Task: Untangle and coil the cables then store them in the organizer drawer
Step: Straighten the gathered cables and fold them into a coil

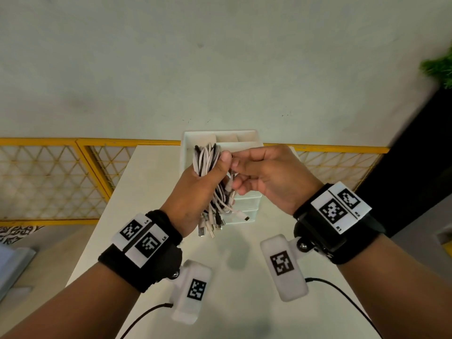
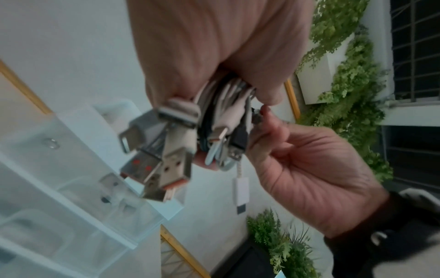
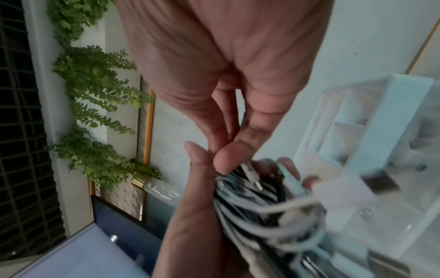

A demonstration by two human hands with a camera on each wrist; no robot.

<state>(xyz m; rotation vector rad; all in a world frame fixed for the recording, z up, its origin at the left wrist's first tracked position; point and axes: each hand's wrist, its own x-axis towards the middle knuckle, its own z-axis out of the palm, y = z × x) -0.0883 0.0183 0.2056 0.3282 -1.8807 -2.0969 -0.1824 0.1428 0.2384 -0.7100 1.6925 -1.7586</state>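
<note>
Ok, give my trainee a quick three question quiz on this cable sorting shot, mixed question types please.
1. True or false: the cable bundle lies on the table.
2. Which hand has its grip around the bundle: A left hand, B right hand?
3. Fill in: behind the hands stands a white ___.

Key: 1 false, it is held in the air. 2 A; the right only pinches at it. 3 organizer.

Head view: looks steeply down from above onto the bench (image 1: 156,241) and the organizer (image 1: 247,140), at arm's length. Left and right wrist views: close range, each facing along its palm towards the fingers. All three share the cable bundle (image 1: 208,162) and organizer.
</note>
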